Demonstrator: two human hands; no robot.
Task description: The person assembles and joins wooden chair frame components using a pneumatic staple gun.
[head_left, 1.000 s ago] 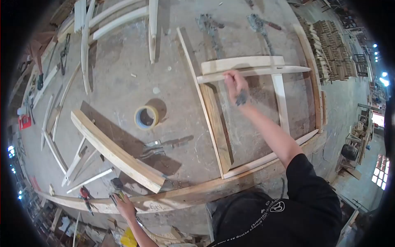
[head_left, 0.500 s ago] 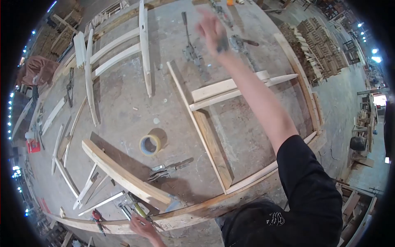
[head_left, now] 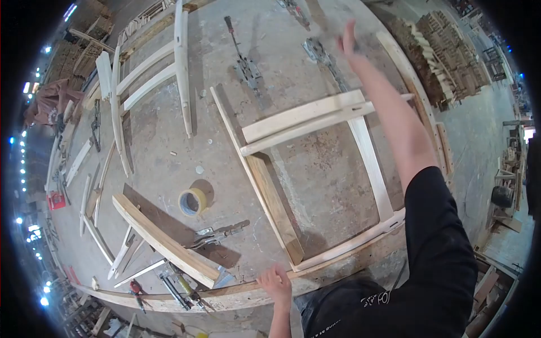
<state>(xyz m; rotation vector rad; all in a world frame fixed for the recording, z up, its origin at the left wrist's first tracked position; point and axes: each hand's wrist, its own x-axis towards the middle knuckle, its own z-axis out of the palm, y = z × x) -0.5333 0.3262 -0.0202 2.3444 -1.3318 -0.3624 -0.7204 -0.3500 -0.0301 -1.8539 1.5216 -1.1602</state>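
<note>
My right hand (head_left: 349, 48) reaches over the far side of the table, thumb raised, fingers apart and somewhat blurred. It is beside a metal toggle clamp (head_left: 324, 59). Close to the table's near edge, my left hand (head_left: 275, 283) is loosely open with nothing visible in it, just left of a wooden frame's (head_left: 276, 203) near corner. That frame lies between my arms, its pale rails forming a rough rectangle. A pale side rail (head_left: 369, 163) shows along its right. Left of my left hand, a green and silver air tool (head_left: 179, 288) lies by the curved wooden piece (head_left: 163, 239).
A roll of tape (head_left: 193, 201) and another toggle clamp (head_left: 217, 235) lie mid-table. Farther off are a long-handled clamp (head_left: 245, 67) and a ladder-like wooden frame (head_left: 149, 73). Red-handled pliers (head_left: 136, 289) rest on the near edge. Stacked wood (head_left: 445, 56) stands beyond the right side.
My left hand has left the air tool and moved right toward the frame's corner. My right hand has shifted right and nearer, beside the toggle clamp. The view has turned slightly.
</note>
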